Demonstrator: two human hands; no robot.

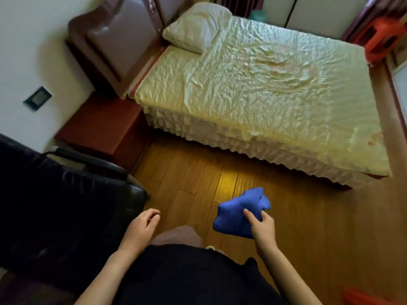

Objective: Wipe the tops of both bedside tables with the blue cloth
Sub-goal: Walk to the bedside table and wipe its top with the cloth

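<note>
My right hand (261, 227) holds a crumpled blue cloth (236, 213) above the wooden floor, low in the view and right of centre. To its left, my left hand (143, 225) hangs loosely curled with nothing in it. A dark red bedside table (99, 124) stands at the left against the white wall, between the bed's headboard and a black chair; its top is bare. It lies well ahead and to the left of both hands. The other bedside table is out of sight.
A bed with a cream cover (264, 91) and a pillow (198, 27) fills the upper right. A black leather chair (55, 205) stands at the lower left, close to the bedside table. Wooden floor (198, 172) runs between chair and bed. An orange stool (378, 38) sits at the far right.
</note>
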